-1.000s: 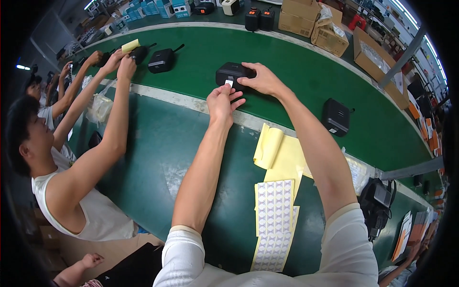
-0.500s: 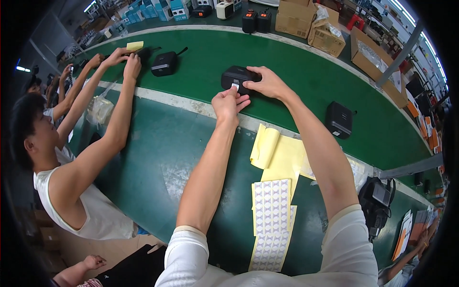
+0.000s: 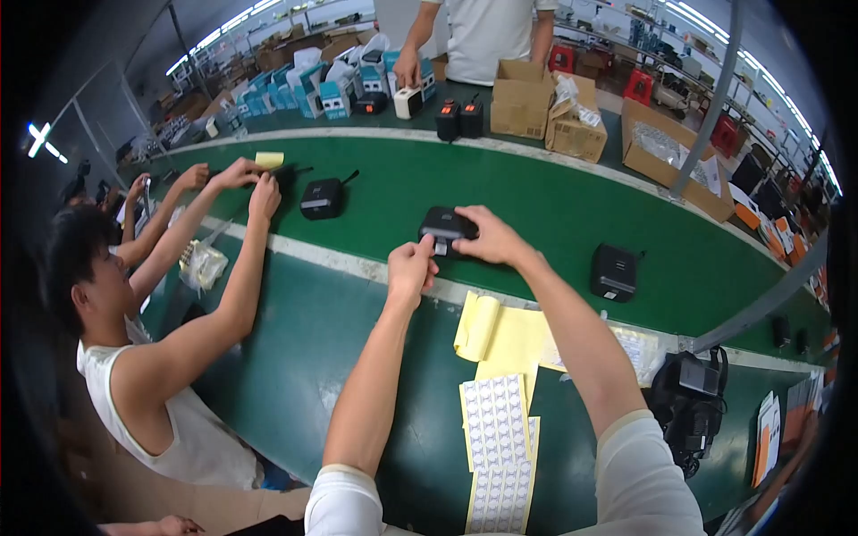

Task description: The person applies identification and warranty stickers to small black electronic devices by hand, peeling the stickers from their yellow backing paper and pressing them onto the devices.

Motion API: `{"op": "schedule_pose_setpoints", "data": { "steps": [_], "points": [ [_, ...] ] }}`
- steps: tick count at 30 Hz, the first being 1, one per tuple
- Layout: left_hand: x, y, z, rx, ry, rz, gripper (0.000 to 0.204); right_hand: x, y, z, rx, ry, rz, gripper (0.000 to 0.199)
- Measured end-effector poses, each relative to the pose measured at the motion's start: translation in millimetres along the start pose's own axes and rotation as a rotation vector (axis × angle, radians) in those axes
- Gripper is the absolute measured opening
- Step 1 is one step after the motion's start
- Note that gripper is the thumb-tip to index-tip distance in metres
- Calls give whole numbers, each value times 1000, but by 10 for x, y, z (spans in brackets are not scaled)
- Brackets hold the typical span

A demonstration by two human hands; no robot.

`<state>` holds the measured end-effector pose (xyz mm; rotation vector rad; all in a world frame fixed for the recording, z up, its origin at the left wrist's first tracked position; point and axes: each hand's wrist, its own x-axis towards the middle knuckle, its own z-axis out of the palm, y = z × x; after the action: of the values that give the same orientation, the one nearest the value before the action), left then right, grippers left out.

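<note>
Right hand [image 3: 492,236] grips right end of black case [image 3: 440,217], near edge of green belt [image 3: 536,196]; left hand [image 3: 411,269] curled, thumb by white label [image 3: 441,250], pinch unclear. Brace case, press label flat from middle.

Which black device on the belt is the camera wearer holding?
The black device in the right hand, left hand at its front; neither touches the other devices.

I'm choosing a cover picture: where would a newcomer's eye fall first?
Probably mid-picture, where the right hand grips a black box over the green belt, the left hand at its near side. Below them, yellow paper and white label sheets stand out against the table.
</note>
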<state>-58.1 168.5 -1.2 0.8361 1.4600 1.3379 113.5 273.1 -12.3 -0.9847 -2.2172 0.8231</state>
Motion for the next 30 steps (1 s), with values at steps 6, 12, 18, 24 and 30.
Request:
{"op": "schedule_pose_setpoints", "data": {
  "steps": [6,12,18,24,30],
  "points": [
    [-873,113,-82,-41,-43,252,32,-427,-171,124,-295,118,37,76],
    [-1482,-37,-145,98,-217,322,18,-880,-585,-185,195,503,-13,20],
    [-1677,-43,-225,498,-281,296,23,-1686,-1126,-384,381,356,189,15],
    [-1842,-154,-145,823,-351,502,18,-2286,-1143,-136,157,166,304,15],
    [-1914,-152,-127,954,-395,317,30,-2475,-1005,148,-7,60,193,31]
  ]
}}
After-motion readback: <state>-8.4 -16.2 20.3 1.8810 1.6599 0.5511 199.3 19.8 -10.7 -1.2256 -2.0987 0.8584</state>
